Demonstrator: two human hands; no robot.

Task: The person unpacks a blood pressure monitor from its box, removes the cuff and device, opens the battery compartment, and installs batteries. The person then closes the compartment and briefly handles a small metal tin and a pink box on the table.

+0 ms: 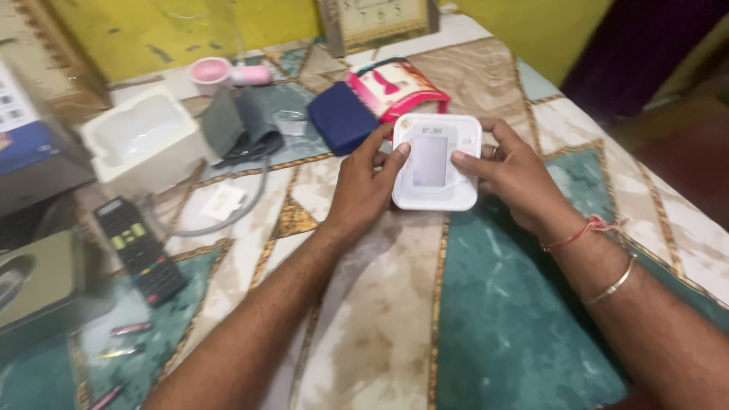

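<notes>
Both hands grasp a white monitor (pixel 435 162) w/ a grey screen, near the table's (pixel 493 326) middle, toward its far edge. Left hand (pixel 363 184) grips its left side, thumb on the front; right hand (pixel 510 173) grips the right side, thumb on the screen edge. Just behind: navy pouch (pixel 342 118), pink packet (pixel 395 87). Grey cuff (pixel 239 125) & white tray (pixel 143 140) sit further left; black remote (pixel 140 250) near the left edge.

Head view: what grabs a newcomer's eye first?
The white monitor, centre, held over the patterned table by the left hand and the right hand, thumbs on its face. Behind it lie a grey cuff and a navy pouch; a black remote lies far left.
</notes>
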